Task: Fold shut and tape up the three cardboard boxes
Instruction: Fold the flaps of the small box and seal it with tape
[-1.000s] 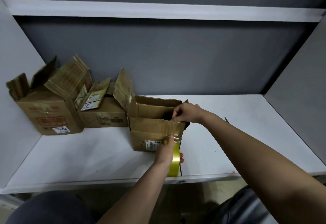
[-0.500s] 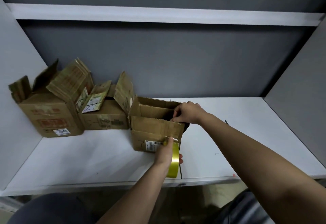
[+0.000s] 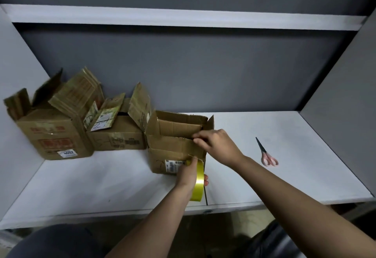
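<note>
Three cardboard boxes stand on a white shelf. The nearest box (image 3: 173, 148) sits in the middle with its near flap folded over the top and its far flap upright. My right hand (image 3: 215, 146) pinches the near flap's edge at the box's right side. My left hand (image 3: 188, 173) grips a roll of yellow tape (image 3: 198, 182) against the box's front face, thumb up on the top edge. A middle box (image 3: 118, 137) and a larger left box (image 3: 53, 135) stand behind to the left, both with flaps open.
Pink-handled scissors (image 3: 266, 154) lie on the white shelf (image 3: 101, 180) to the right of the nearest box. Grey walls close in the back and both sides. An upper white shelf edge (image 3: 183, 17) runs overhead. The shelf's front edge is near my arms.
My right hand has moved from the box's far right corner down and nearer, onto the near flap's edge. The scissors have come into view. My left hand and the tape stay put.
</note>
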Tool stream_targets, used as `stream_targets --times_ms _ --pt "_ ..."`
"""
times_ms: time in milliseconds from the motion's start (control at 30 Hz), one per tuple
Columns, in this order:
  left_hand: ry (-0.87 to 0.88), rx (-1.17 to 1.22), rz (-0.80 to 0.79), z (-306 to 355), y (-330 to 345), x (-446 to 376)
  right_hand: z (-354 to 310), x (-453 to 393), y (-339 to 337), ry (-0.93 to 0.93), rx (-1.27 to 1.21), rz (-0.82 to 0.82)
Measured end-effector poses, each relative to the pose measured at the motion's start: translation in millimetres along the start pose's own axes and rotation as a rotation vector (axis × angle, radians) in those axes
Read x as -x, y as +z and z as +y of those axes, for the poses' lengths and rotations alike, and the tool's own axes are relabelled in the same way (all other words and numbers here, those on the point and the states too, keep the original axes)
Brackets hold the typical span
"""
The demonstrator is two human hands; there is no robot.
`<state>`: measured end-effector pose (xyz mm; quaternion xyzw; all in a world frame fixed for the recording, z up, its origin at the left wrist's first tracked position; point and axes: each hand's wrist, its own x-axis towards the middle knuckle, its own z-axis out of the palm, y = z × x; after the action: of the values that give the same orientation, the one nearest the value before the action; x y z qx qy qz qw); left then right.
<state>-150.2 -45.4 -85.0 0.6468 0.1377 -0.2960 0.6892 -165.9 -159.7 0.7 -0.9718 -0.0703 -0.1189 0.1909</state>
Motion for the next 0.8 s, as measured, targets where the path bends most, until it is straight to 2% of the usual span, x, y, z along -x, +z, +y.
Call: stream_targets --times_ms 100,167,300,433,600,667,800 --pt "-0.003 0.008 0.002 -0.4 1.4 0.4 3.9 0.4 10.4 -0.025 0.257 -0.038" --pt "-0.016 0.010 -0.003 -0.4 1.1 1.5 7.1 -2.3 13.7 0.012 0.301 -0.050" --pt "-0.028 0.018 -0.014 -0.1 -1.2 2.2 14.1 -14.3 7.6 0.039 0.184 -0.133" --pt "-0.028 0.023 -0.031 1.5 -2.2 4.8 17.6 -22.2 3.2 0.028 0.190 -0.214" --pt "-0.071 0.056 -0.122 9.4 -10.6 20.6 18.0 -24.4 1.9 0.041 0.119 -0.253" --pt "-0.032 -0.012 -0.156 7.7 -18.8 28.1 17.9 -26.1 0.5 0.059 0.085 -0.283" --pt "0.205 -0.171 -0.151 -2.0 -36.3 37.5 17.9 -30.2 -2.7 0.089 0.025 -0.331"
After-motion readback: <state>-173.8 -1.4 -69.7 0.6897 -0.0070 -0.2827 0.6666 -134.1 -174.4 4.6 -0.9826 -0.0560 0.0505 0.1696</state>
